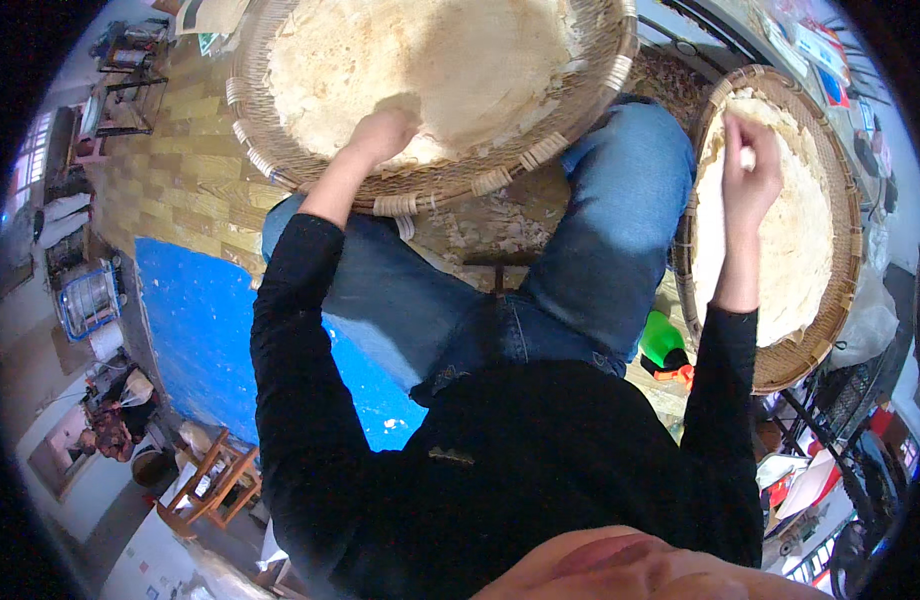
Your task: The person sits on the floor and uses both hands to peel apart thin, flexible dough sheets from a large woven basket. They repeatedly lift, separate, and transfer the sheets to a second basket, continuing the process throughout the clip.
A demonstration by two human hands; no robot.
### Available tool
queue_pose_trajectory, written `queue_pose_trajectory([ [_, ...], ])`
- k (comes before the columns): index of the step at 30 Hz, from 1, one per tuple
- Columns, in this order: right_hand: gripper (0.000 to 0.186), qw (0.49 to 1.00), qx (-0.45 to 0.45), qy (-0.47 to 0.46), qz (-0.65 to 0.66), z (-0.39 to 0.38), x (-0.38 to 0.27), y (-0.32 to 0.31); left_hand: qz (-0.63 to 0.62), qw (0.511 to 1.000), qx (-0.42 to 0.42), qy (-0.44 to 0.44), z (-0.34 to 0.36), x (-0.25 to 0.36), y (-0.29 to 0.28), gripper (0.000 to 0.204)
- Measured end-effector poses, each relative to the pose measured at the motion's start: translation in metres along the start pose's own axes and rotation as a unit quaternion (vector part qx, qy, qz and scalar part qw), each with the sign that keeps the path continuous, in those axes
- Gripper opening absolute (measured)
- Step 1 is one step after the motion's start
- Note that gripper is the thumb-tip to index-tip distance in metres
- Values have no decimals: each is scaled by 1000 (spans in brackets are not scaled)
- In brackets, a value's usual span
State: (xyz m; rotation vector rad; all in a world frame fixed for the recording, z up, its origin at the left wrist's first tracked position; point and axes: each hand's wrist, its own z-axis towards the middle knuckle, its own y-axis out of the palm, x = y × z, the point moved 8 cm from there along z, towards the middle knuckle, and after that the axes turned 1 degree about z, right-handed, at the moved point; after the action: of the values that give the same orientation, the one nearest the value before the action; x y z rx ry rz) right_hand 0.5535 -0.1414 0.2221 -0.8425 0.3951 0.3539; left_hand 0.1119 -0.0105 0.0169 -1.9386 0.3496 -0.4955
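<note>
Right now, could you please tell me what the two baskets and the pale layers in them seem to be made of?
Large basket: probably matte bamboo or cane, from its woven strips and wrapped rim.
Right basket: likely the same, similarly woven and bound.
Pale layers: matte, ragged-edged; material unclear.

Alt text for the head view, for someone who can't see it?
A person's left hand is over a pale layer in a shallow woven basket ahead, the right hand over a second basket at right. Blue jeans and black sleeves show below.
</note>
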Motion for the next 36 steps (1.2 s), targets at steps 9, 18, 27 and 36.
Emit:
queue_pose_trajectory([
  [9, 40, 924, -359, -129, 20, 27, -84, 208, -89, 985, 85, 120, 42, 58, 6, 30],
  [18, 45, 663, -706, -211, -136, -92, -127, 333, -165, 980, 54, 100, 58, 50, 28, 22],
  [27, 38, 744, -625, -223, -75, -91, -110, 356, -244, 950, 162, -111, 77, -11, 32, 16],
  [36, 29, 787, -587, -188, -44, -90, -101, 374, -443, 852, 162, -227, 83, -63, 0, 37],
])
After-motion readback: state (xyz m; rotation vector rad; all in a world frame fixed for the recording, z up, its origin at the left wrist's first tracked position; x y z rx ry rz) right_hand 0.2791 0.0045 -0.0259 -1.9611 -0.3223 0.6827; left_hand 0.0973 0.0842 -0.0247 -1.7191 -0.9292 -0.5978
